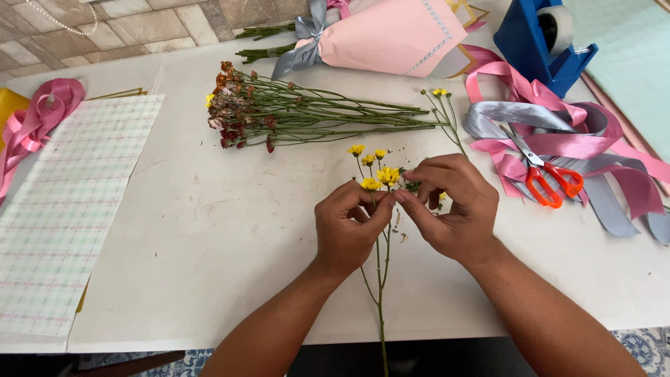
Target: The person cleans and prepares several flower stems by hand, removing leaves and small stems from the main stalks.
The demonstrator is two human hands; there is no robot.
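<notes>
My left hand (347, 229) grips a thin green stem of small yellow flowers (377, 174) just below the blooms. My right hand (452, 207) pinches at the same sprig near its top, fingertips touching the left thumb. The stem (380, 300) hangs down past the table's front edge between my forearms. Tiny plucked bits lie on the white table (230, 230) beside my hands.
A bunch of reddish dried flowers with long green stems (293, 115) lies behind my hands. Orange-handled scissors (548, 178) rest on pink and grey ribbons (558, 132) at right. A pink wrapped bouquet (391, 35), blue tape dispenser (541, 38), checked wrapping sheet (70, 202) and pink ribbon (35, 119) surround.
</notes>
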